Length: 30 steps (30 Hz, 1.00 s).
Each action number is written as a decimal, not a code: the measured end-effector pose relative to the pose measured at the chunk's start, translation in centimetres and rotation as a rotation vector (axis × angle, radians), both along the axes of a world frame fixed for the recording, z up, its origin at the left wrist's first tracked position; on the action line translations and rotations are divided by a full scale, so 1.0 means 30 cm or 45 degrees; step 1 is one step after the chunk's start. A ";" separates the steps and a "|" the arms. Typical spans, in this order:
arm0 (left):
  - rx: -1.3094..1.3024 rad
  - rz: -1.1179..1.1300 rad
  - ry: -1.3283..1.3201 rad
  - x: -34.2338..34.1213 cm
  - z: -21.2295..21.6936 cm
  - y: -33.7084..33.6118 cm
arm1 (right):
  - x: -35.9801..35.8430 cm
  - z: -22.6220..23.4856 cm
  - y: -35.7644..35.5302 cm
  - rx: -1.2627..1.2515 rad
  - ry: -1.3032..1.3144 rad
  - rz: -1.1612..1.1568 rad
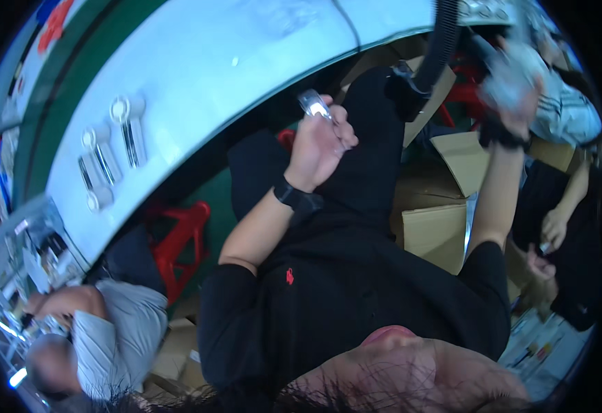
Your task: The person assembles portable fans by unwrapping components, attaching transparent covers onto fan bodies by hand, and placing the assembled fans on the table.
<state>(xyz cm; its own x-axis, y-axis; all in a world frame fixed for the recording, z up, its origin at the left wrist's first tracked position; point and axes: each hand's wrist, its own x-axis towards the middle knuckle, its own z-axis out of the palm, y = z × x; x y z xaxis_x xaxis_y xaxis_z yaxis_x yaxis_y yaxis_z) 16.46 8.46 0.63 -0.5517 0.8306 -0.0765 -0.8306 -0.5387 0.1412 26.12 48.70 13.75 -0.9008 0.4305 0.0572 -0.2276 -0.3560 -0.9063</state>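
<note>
My left hand (319,146) is raised over my lap at the table's near edge. Its fingers are closed on a small shiny silver piece (313,103) with a clear-looking end; the exact kind does not show. Out to the right, my right hand (519,113) is smeared by motion. A pale translucent thing (509,79), perhaps thin plastic, appears in its grasp, too blurred to name. Several white devices with round heads and silver handles lie on the table at the left, among them one upper device (132,131) and a lower one (101,155).
A white table (198,76) curves across the top left. From above hangs a black flexible hose (442,48). Open cardboard boxes (435,237) stand at my right. Red stools (184,248) are below the table. Co-workers sit at the lower left (122,330) and right (556,227).
</note>
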 end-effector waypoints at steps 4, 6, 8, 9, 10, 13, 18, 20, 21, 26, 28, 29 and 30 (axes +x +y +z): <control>0.352 0.122 -0.204 -0.044 0.070 -0.106 | 0.270 0.039 -0.253 -0.131 -0.016 0.314; 0.286 0.194 -0.192 -0.061 0.115 -0.118 | 0.264 -0.073 -0.459 -0.361 0.054 0.650; 0.272 0.266 -0.232 -0.049 0.153 -0.149 | 0.325 -0.187 -0.659 -0.349 -0.086 0.585; 0.271 0.300 -0.269 -0.044 0.173 -0.156 | 0.353 -0.207 -0.730 -0.198 -0.256 0.336; 0.269 0.333 -0.303 -0.037 0.186 -0.163 | 0.348 -0.203 -0.747 -0.186 -0.262 0.339; 0.307 0.317 -0.302 -0.017 0.200 -0.179 | 0.308 -0.215 -0.788 -0.089 -0.486 0.403; 0.313 0.435 -0.229 0.016 0.205 -0.195 | 0.252 -0.242 -0.819 0.126 -0.546 0.427; 0.337 0.483 -0.208 0.026 0.205 -0.198 | 0.242 -0.266 -0.811 0.118 -0.548 0.449; 0.338 0.500 -0.179 0.029 0.208 -0.205 | 0.241 -0.271 -0.804 0.134 -0.556 0.468; 0.007 0.823 0.560 0.029 0.204 -0.219 | 0.200 -0.245 -0.822 0.090 -0.598 0.493; 0.015 0.774 0.557 0.048 0.202 -0.221 | 0.169 -0.204 -0.868 -0.072 -0.655 0.500; 0.027 0.725 0.554 0.062 0.203 -0.214 | 0.163 -0.203 -0.872 -0.076 -0.648 0.493; 0.037 0.673 0.552 0.077 0.203 -0.206 | 0.160 -0.205 -0.874 -0.049 -0.632 0.479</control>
<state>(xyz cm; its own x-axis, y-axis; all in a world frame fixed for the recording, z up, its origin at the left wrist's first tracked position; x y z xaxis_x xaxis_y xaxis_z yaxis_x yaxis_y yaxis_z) 18.76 2.28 6.72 -0.8596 0.4394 0.2608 -0.3265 -0.8650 0.3810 30.92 22.48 7.61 -0.9062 0.0717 -0.4167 0.3651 -0.3646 -0.8566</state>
